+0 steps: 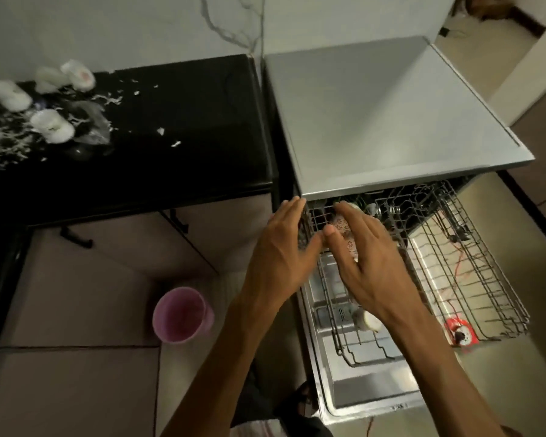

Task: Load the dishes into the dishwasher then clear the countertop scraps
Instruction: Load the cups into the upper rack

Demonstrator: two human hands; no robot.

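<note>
Single head-worn wide-angle view, looked forward and steeply down, close above both hands, dishwasher rack (473, 279) beneath them, countertop (171, 121) far left.

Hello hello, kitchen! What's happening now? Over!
Both hands open: left hand, right hand over rack. Patterned dish under the right hand. White cups, scraps on countertop.

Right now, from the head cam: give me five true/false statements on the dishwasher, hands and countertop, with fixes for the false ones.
1. The dishwasher rack is pulled out. True.
2. Both hands are over the rack's left end. True: left hand, right hand.
3. White cups lie on the black countertop. True.
4. The countertop is free of scraps. False: white scraps are scattered on it.
5. The pink bucket sits on the countertop. False: it is on the floor.
</note>
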